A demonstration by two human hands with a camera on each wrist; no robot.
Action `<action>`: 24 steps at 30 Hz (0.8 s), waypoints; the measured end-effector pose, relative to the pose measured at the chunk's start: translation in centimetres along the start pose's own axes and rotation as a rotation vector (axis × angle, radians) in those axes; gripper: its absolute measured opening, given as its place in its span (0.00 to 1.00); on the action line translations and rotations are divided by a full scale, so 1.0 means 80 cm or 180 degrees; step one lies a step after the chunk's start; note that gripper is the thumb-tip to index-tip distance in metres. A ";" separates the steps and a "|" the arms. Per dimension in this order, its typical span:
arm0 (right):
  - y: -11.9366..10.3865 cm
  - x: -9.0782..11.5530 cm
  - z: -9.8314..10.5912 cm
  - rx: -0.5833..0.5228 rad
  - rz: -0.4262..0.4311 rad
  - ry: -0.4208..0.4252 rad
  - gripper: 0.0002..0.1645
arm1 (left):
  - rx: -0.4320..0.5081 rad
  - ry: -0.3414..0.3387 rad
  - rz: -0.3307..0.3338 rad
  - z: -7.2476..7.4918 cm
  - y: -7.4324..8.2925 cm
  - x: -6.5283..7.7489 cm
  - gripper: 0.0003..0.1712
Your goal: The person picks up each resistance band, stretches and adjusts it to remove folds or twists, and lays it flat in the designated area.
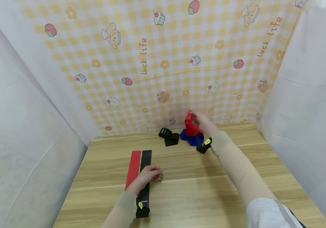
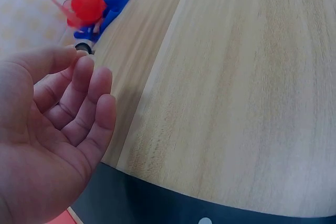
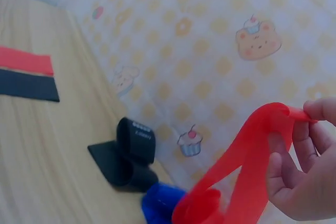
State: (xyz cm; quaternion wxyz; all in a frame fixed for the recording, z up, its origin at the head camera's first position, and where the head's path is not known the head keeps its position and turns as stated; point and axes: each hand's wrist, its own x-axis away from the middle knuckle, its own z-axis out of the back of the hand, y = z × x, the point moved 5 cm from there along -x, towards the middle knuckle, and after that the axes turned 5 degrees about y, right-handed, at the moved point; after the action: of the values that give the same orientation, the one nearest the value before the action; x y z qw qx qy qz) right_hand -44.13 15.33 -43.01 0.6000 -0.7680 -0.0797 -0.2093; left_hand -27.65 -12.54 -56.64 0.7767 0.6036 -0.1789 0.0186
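My right hand (image 1: 204, 123) pinches the upper end of a red resistance band (image 1: 191, 129) between thumb and fingers near the back of the table. In the right wrist view the red band (image 3: 257, 150) hangs as a loop from the fingertips, its lower part bunched over a blue resistance band (image 3: 160, 203). My left hand (image 1: 148, 175) holds nothing; its fingers are loosely curled above a black resistance band (image 1: 146, 158) laid flat. Beside that lies another red band (image 1: 133, 164), also flat and partly hidden by the left wrist.
A second black band (image 1: 171, 139), curled and folded, lies left of the blue one. Behind the wooden table (image 1: 185, 196) hangs a yellow checked cloth (image 1: 151, 72). White sheets (image 1: 308, 95) close off both sides.
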 end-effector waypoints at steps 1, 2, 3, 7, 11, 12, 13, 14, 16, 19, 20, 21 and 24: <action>-0.005 0.003 -0.003 -0.0025 0.0010 -0.0048 0.12 | -0.0003 0.0001 -0.0008 0.000 0.000 0.000 0.15; -0.010 0.005 -0.004 -0.0060 0.0030 -0.0056 0.11 | -0.0001 -0.0002 -0.0012 0.000 0.000 0.000 0.16; -0.015 0.008 -0.007 -0.0108 0.0040 -0.0079 0.12 | -0.0003 -0.0003 -0.0015 0.000 0.000 0.001 0.16; -0.028 0.018 -0.017 -0.0344 0.0007 -0.0089 0.18 | -0.0005 0.0005 0.0008 0.000 0.001 0.001 0.15; -0.036 0.026 -0.026 -0.0458 -0.0002 -0.0109 0.22 | 0.0019 -0.0017 0.0053 -0.004 0.004 -0.001 0.16; -0.038 0.028 -0.028 -0.0475 -0.0011 -0.0129 0.23 | 0.0035 -0.0030 0.0063 -0.005 0.006 -0.001 0.16; -0.040 0.030 -0.030 -0.0490 -0.0014 -0.0154 0.24 | 0.0048 -0.0041 0.0069 -0.006 0.007 -0.001 0.16; -0.041 0.030 -0.032 -0.0495 -0.0015 -0.0164 0.24 | 0.0060 -0.0054 0.0073 -0.007 0.008 -0.002 0.17; -0.045 0.033 -0.036 -0.0523 0.0007 -0.0218 0.24 | 0.0070 -0.0073 0.0062 -0.008 0.011 -0.002 0.17; -0.052 0.037 -0.041 -0.0601 0.0089 -0.0314 0.22 | 0.0077 -0.0091 0.0063 -0.008 0.014 -0.003 0.18; -0.055 0.040 -0.043 -0.0627 0.0111 -0.0350 0.22 | 0.0074 -0.0094 0.0057 -0.007 0.014 -0.002 0.18; -0.058 0.042 -0.045 -0.0642 0.0136 -0.0393 0.22 | 0.0071 -0.0096 0.0051 -0.007 0.015 -0.002 0.18; -0.069 0.048 -0.049 -0.0635 0.0138 -0.0490 0.18 | 0.0064 -0.0099 0.0063 -0.007 0.016 -0.003 0.18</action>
State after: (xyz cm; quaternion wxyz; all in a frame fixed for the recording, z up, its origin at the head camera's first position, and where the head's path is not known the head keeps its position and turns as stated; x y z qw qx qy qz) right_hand -43.58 12.56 -35.77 0.5170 -0.8393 -0.0878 -0.1436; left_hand -28.02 -11.66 -55.63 0.7675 0.6098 -0.1968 0.0186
